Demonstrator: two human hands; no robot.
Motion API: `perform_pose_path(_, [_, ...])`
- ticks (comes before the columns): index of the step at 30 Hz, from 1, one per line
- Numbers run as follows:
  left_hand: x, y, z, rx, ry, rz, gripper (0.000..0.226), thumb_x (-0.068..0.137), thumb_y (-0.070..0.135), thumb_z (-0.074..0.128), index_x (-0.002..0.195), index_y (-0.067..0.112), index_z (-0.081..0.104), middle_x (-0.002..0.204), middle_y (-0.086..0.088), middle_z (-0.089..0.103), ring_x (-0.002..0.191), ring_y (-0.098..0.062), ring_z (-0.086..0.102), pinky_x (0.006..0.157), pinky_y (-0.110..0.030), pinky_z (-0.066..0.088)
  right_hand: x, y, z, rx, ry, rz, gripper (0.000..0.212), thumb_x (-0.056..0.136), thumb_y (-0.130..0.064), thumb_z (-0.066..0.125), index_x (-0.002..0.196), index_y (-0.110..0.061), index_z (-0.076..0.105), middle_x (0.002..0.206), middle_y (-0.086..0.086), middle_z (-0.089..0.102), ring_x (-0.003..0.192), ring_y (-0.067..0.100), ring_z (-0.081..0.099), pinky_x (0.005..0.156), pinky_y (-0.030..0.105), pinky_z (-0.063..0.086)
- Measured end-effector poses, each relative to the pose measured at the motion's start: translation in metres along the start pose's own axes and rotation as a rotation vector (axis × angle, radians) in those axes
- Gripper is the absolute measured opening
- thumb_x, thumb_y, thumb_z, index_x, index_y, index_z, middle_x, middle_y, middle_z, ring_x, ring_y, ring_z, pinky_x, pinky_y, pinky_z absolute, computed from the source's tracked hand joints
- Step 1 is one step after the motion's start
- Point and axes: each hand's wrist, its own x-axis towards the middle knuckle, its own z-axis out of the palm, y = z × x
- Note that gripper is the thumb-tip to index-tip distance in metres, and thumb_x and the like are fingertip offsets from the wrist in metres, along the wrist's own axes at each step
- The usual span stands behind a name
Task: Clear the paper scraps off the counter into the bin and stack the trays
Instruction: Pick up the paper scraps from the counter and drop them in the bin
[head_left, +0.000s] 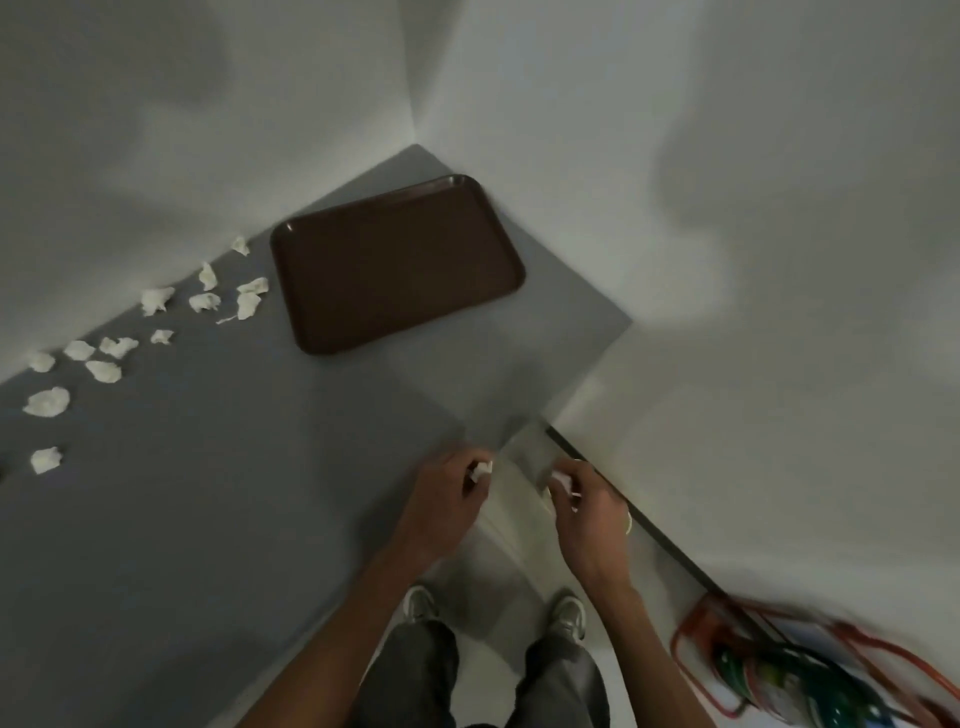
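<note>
Head cam | left hand (441, 501) and right hand (589, 506) each pinch a paper scrap (481, 469), nearer than the tray (400, 260), just off the counter (260, 493) edge | I'd release low over the bin, can't clearly see it | loose scraps (205, 301) left of tray | tray lies flat, long axis left-right, right end angled away

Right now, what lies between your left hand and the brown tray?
Nothing: the head view shows only bare grey counter between the left hand and the brown tray.

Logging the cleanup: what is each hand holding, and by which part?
Left hand pinches a paper scrap in its fingertips; right hand grips a second scrap; held parts hidden.
</note>
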Motion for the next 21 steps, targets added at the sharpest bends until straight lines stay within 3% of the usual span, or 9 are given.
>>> perform_pose_path(5, [0.005,0.028,0.094,-0.047,-0.125,-0.084,0.016,0.100,0.029,0.061,0.115,0.029,0.067,0.106,0.012,0.067,0.084,0.001,0.066,0.073,-0.007,0.049,0.020,0.094,-0.031,0.006,0.008,0.143,0.011,0.100,-0.028,0.065,0.110,-0.024,0.068,0.100,-0.004,0.073,0.081,0.006,0.062,0.066,0.018,0.043])
perform_pose_path(8, [0.011,0.025,0.158,-0.064,-0.153,-0.157,0.011,0.098,0.031,0.063,0.109,0.032,0.065,0.098,0.015,0.066,0.083,0.002,0.064,0.070,-0.009,0.049,0.036,0.158,-0.033,-0.021,-0.067,0.224,0.015,0.099,-0.027,0.066,0.113,-0.022,0.069,0.103,-0.001,0.075,0.086,0.014,0.067,0.073,0.023,0.045])
perform_pose_path(11, [0.025,0.009,0.225,-0.068,-0.191,-0.260,0.010,0.097,0.030,0.065,0.107,0.031,0.065,0.088,0.012,0.068,0.077,0.000,0.065,0.066,-0.013,0.050,0.056,0.222,-0.022,-0.056,-0.152,0.273,0.018,0.098,-0.024,0.067,0.115,-0.021,0.069,0.108,0.002,0.075,0.091,0.017,0.071,0.074,0.021,0.047])
perform_pose_path(13, [0.035,-0.007,0.269,-0.064,-0.196,-0.345,0.011,0.097,0.027,0.067,0.108,0.026,0.067,0.085,0.010,0.068,0.073,-0.002,0.065,0.061,-0.010,0.050,0.071,0.261,-0.011,-0.068,-0.202,0.312,0.021,0.099,-0.023,0.065,0.119,-0.021,0.068,0.112,0.004,0.075,0.086,0.013,0.067,0.068,0.012,0.045])
perform_pose_path(16, [0.052,-0.038,0.328,-0.039,-0.191,-0.432,0.015,0.092,0.023,0.073,0.107,0.019,0.070,0.091,0.005,0.071,0.078,-0.006,0.068,0.072,-0.019,0.058,0.092,0.318,0.012,-0.087,-0.275,0.361,0.025,0.103,-0.023,0.060,0.126,-0.021,0.066,0.116,0.004,0.072,0.081,0.006,0.060,0.055,0.001,0.036])
perform_pose_path(18, [0.064,-0.063,0.362,-0.037,-0.211,-0.464,0.015,0.090,0.020,0.076,0.104,0.019,0.071,0.096,0.004,0.072,0.082,-0.009,0.070,0.080,-0.032,0.062,0.106,0.355,0.032,-0.116,-0.309,0.361,0.025,0.103,-0.023,0.059,0.127,-0.021,0.065,0.119,0.005,0.072,0.088,0.012,0.064,0.058,0.006,0.037])
perform_pose_path(21, [0.082,-0.100,0.409,-0.003,-0.229,-0.491,0.012,0.088,0.023,0.076,0.096,0.027,0.068,0.097,0.003,0.070,0.083,-0.012,0.070,0.081,-0.037,0.063,0.126,0.400,0.061,-0.160,-0.330,0.364,0.024,0.102,-0.021,0.059,0.125,-0.017,0.066,0.119,0.009,0.072,0.095,0.018,0.066,0.059,0.015,0.041])
